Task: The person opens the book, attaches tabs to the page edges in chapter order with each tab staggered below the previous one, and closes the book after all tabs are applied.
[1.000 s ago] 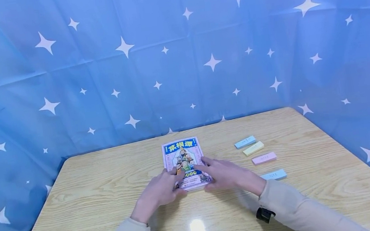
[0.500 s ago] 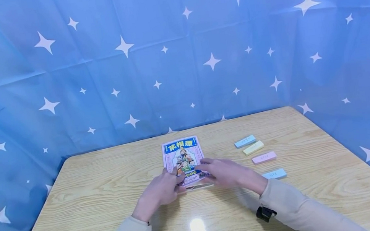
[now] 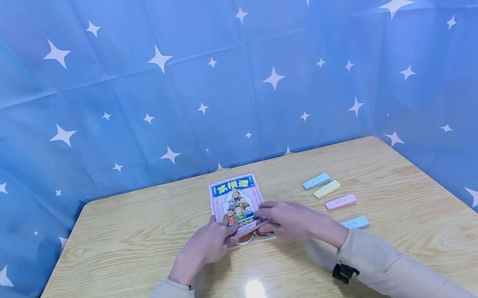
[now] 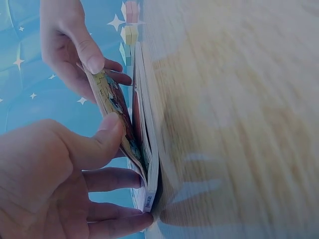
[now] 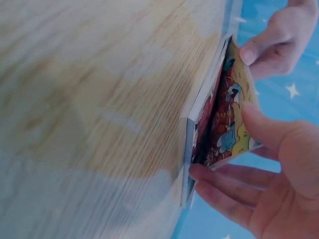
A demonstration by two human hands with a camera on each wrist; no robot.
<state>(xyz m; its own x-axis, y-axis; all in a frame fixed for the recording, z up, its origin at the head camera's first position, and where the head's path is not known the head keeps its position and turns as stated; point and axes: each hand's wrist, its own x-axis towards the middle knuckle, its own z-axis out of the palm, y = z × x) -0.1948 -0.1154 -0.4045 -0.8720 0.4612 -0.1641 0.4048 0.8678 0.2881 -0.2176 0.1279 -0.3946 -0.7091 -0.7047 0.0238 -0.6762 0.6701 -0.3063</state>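
A book [image 3: 237, 199] with a pink and blue cover of cartoon figures lies on the wooden table, its near edge partly lifted. Colourful printed inner pages show in the gap, and the lifted part [image 5: 232, 119] tilts up from the rest in the right wrist view. My left hand [image 3: 207, 242] is at the near left corner, its thumb and fingers pinching the lifted part. At the near right, my right hand [image 3: 290, 218] pinches the same part between thumb and fingers. The lower pages [image 4: 144, 124] stay flat on the table.
Right of the book lie several small handwritten blocks: a light blue one [image 3: 316, 181], a yellow one [image 3: 327, 190], a pink one [image 3: 340, 201] and another blue one [image 3: 356, 223], close to my right forearm. A blue star-patterned curtain [image 3: 213, 82] hangs behind the table [image 3: 143, 240].
The book's near edge has risen, uncovering the brown-red printed page beneath. My right hand has shifted slightly up with it, while the left hand stays nearly in place.
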